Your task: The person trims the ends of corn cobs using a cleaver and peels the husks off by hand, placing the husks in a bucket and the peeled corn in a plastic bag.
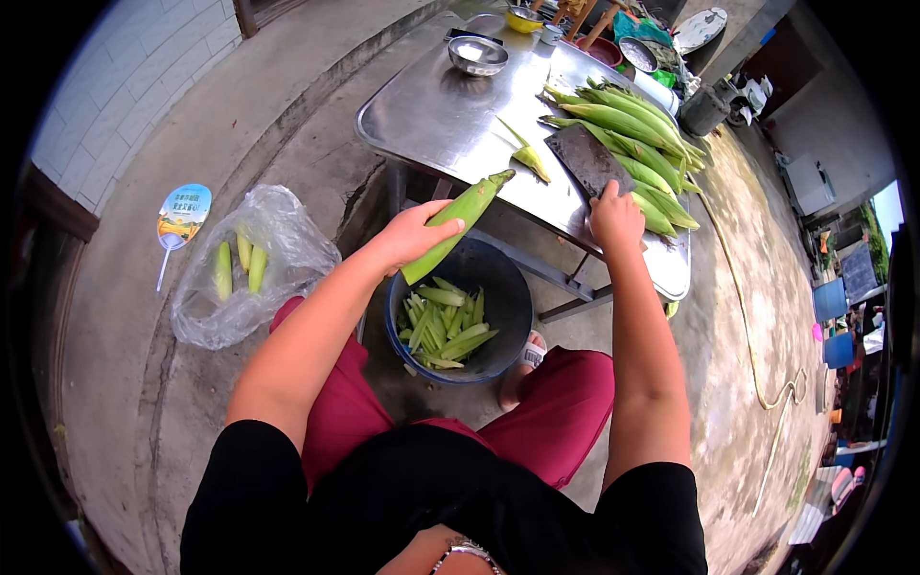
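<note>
My left hand (422, 233) is closed around an ear of corn in its green husk (460, 223), tilted above a dark bucket (510, 287). Green husk pieces (449, 327) lie inside the bucket. Over the steel table (424, 122), my right hand (618, 214) grips a cleaver, its dark broad blade (586, 154) beside a pile of unhusked corn (632, 129). The cleaver's handle is mostly hidden in my fist. A cut corn tip with husk (530, 159) lies on the table to the left of the blade.
A metal bowl (478, 56) stands at the table's far left. On the concrete floor at left are a clear plastic bag (287, 230) holding several corn ears (257, 267) and a hand fan (184, 215). A hose (740, 309) runs along the ground at right.
</note>
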Demonstrator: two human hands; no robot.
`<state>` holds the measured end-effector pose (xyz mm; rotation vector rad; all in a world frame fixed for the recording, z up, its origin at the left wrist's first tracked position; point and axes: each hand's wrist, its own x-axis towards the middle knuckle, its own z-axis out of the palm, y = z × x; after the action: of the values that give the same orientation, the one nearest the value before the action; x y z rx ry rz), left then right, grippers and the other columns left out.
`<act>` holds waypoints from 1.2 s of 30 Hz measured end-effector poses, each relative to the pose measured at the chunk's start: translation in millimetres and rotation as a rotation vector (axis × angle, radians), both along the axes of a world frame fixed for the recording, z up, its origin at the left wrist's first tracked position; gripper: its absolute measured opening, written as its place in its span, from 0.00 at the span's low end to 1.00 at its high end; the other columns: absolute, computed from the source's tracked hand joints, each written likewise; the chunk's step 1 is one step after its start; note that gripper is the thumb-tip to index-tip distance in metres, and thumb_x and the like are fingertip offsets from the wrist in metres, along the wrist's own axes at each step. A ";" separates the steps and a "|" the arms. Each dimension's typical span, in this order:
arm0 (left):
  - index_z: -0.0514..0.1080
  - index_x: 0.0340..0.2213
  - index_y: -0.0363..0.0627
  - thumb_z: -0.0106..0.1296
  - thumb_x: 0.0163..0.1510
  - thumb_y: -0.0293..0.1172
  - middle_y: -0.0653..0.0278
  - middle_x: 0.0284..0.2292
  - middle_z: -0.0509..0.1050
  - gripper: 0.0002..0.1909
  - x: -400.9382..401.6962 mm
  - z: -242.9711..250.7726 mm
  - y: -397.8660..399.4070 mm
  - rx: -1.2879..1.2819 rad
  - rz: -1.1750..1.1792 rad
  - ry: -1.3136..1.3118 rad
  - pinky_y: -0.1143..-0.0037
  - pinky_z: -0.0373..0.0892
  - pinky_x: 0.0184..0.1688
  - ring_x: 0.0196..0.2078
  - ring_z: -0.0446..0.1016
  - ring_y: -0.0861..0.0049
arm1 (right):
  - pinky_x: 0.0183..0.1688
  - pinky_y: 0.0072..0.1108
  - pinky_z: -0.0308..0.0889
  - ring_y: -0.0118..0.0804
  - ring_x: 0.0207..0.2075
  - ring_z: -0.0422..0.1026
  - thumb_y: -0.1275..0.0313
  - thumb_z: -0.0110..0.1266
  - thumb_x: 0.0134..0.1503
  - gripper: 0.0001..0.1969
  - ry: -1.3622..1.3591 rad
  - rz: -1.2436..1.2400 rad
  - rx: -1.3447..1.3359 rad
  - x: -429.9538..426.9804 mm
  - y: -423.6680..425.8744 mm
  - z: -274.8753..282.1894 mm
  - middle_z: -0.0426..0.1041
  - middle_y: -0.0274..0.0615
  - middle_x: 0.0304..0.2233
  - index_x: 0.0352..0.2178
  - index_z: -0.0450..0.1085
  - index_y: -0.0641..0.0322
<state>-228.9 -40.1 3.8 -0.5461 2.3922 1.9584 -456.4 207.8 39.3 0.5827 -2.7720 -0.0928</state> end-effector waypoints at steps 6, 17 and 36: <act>0.62 0.59 0.43 0.54 0.59 0.38 0.61 0.41 0.74 0.30 27.4 -29.1 5.6 0.242 -0.070 -0.024 0.76 0.71 0.40 0.36 0.75 0.79 | 0.46 0.39 0.63 0.51 0.46 0.69 0.59 0.56 0.55 0.20 0.156 0.511 -0.362 0.3 -67.5 -23.0 0.72 0.46 0.45 0.49 0.69 0.49; 0.66 0.57 0.45 0.55 0.56 0.45 0.57 0.48 0.74 0.31 48.8 -38.6 -15.6 -0.112 -0.189 -0.244 0.75 0.66 0.52 0.49 0.73 0.75 | 0.45 0.35 0.62 0.47 0.44 0.68 0.80 0.55 0.47 0.13 -0.086 0.877 -0.388 111.6 -52.4 -47.0 0.70 0.42 0.42 0.37 0.71 0.58; 0.65 0.52 0.43 0.46 0.62 0.49 0.63 0.36 0.71 0.25 41.7 -68.2 -7.7 0.441 0.011 -0.416 0.77 0.73 0.31 0.30 0.75 0.79 | 0.41 0.40 0.69 0.55 0.38 0.75 0.60 0.50 0.60 0.16 -0.848 0.450 -0.140 115.2 -30.4 -124.5 0.76 0.53 0.32 0.40 0.72 0.63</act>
<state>-187.1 -47.8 -64.4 -0.8358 1.6588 2.0361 -341.2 177.4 -85.2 1.4616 -3.2654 0.5676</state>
